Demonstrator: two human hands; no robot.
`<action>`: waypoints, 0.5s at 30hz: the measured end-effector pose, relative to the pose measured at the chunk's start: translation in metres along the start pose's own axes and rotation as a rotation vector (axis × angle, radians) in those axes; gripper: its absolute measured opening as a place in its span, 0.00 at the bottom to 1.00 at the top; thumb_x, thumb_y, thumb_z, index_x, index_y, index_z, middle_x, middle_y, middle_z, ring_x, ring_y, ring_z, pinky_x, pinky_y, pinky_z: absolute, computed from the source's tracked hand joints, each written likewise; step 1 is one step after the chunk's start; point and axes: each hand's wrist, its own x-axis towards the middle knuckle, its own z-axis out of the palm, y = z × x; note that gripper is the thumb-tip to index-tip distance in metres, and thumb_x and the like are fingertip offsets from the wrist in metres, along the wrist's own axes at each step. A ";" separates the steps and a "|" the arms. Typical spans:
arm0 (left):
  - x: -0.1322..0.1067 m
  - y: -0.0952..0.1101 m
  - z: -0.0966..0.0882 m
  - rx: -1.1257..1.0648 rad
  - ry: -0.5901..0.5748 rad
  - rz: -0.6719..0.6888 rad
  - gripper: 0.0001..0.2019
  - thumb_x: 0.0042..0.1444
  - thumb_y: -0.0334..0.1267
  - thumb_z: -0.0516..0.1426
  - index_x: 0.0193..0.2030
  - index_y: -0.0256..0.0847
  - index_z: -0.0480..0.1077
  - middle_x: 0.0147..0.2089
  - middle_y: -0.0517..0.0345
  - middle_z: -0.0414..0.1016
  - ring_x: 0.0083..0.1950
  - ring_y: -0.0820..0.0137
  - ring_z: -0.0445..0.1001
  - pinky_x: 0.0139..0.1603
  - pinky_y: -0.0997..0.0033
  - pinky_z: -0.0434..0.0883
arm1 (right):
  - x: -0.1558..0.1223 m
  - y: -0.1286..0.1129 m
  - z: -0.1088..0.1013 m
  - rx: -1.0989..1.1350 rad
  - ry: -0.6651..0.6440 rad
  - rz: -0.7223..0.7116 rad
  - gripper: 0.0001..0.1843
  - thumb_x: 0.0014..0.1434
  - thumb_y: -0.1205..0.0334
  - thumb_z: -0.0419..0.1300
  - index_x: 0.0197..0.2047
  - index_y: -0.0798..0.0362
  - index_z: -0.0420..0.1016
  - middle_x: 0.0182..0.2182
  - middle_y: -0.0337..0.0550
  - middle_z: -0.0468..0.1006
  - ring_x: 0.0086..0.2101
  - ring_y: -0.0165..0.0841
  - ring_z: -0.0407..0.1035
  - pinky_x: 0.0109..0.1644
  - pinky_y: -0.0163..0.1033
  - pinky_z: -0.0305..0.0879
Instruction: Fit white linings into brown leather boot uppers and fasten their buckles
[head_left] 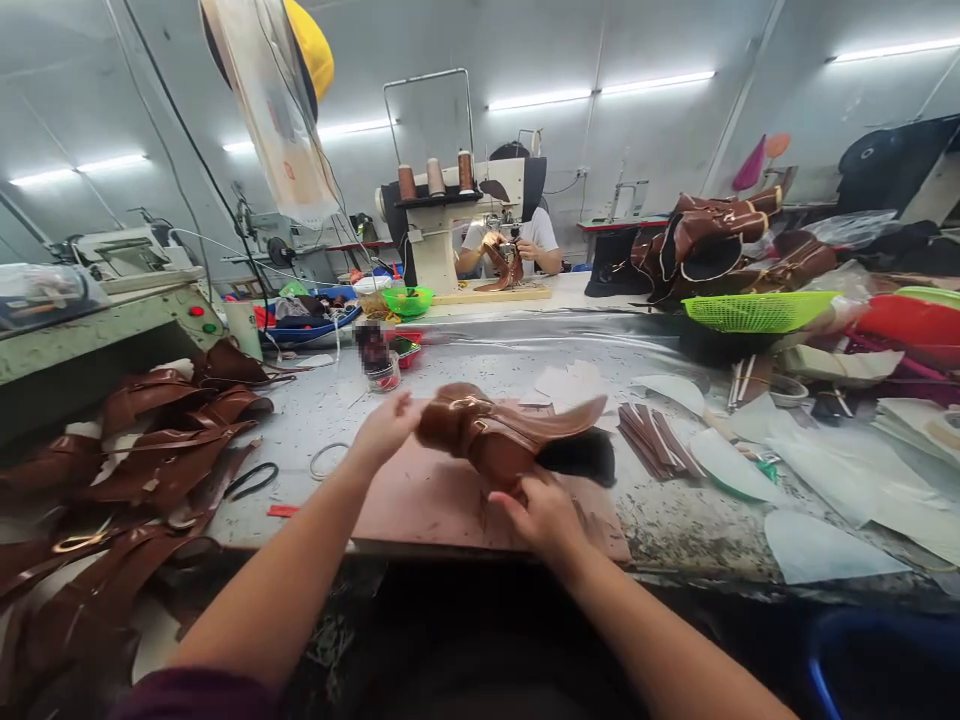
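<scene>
Leather pc (pixel 499 445) x1 — R hand (pixel 553 520) grip pinching lower edge, L hand (pixel 381 432) loosely spread beside — 3 spools (pixel 435 178) behind.

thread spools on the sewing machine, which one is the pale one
The middle spool: it is pale beige, while the left spool and the right spool beside it are brown.

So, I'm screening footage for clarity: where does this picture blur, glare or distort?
Head view: the brown leather piece is smeared, probably by motion; head view: the tube lights burn out to white; head view: the leather pile at the left looks stretched toward the edge; head view: a pixelated patch hides detail above the clear jar.
</scene>
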 end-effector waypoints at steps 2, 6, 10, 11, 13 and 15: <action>0.003 0.007 0.018 0.089 0.097 0.097 0.14 0.51 0.35 0.53 0.45 0.40 0.71 0.50 0.51 0.72 0.56 0.54 0.64 0.60 0.48 0.54 | 0.003 0.007 0.024 -0.018 0.033 0.052 0.23 0.59 0.44 0.48 0.23 0.52 0.67 0.21 0.44 0.70 0.24 0.36 0.68 0.28 0.39 0.66; -0.038 0.010 0.057 0.472 0.042 0.769 0.13 0.52 0.30 0.51 0.42 0.40 0.71 0.45 0.52 0.75 0.49 0.60 0.68 0.51 0.56 0.63 | -0.017 0.016 0.019 -0.025 0.004 0.061 0.16 0.58 0.48 0.53 0.32 0.53 0.70 0.28 0.45 0.73 0.29 0.35 0.69 0.33 0.38 0.67; -0.071 0.008 0.082 0.912 -0.302 1.076 0.14 0.57 0.29 0.47 0.46 0.35 0.70 0.45 0.46 0.75 0.27 0.69 0.69 0.25 0.66 0.63 | -0.042 0.035 -0.014 -0.061 -0.132 0.061 0.11 0.56 0.62 0.51 0.31 0.54 0.74 0.31 0.51 0.75 0.31 0.40 0.69 0.37 0.45 0.67; -0.072 0.009 0.087 0.995 -0.372 0.986 0.16 0.57 0.28 0.46 0.49 0.32 0.68 0.50 0.41 0.72 0.26 0.69 0.69 0.22 0.66 0.62 | -0.042 0.041 -0.019 -0.071 -0.159 0.079 0.11 0.54 0.66 0.51 0.33 0.55 0.75 0.35 0.54 0.76 0.34 0.42 0.70 0.40 0.47 0.66; -0.066 0.011 0.099 1.092 -0.426 0.766 0.19 0.54 0.23 0.46 0.51 0.27 0.67 0.52 0.33 0.69 0.26 0.66 0.70 0.20 0.66 0.60 | -0.032 0.050 -0.022 -0.063 -0.217 0.115 0.16 0.51 0.72 0.51 0.39 0.55 0.76 0.44 0.56 0.75 0.42 0.45 0.68 0.47 0.50 0.63; -0.057 0.010 0.110 1.091 -0.432 0.617 0.16 0.50 0.20 0.48 0.43 0.27 0.72 0.42 0.33 0.74 0.28 0.62 0.71 0.21 0.66 0.61 | -0.014 0.053 -0.017 -0.021 -0.276 0.157 0.18 0.50 0.73 0.52 0.42 0.52 0.76 0.46 0.52 0.75 0.46 0.44 0.67 0.51 0.49 0.61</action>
